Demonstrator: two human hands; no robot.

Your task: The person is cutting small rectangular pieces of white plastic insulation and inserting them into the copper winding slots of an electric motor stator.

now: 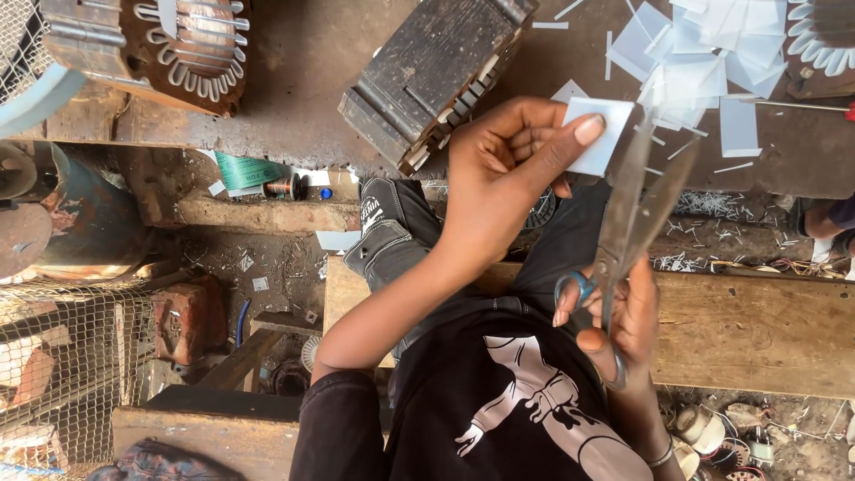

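My left hand (508, 169) pinches a small white sheet piece (598, 134) between thumb and fingers, held over the edge of the dark workbench (303, 80). My right hand (623, 325) grips a pair of metal scissors (637, 205) by their blue-lined handles. The blades are slightly apart and point up at the white piece, their tips right at its lower edge. A pile of cut white strips and rectangles (704, 62) lies on the bench just beyond the scissors.
A stack of dark metal laminations (432, 76) and a motor stator with white slot liners (191, 49) sit on the bench. A black glove (392, 227) lies on a wooden plank seat (757, 325). Wire mesh (62, 356), a brick (187, 316) and scrap lie on the ground at the left.
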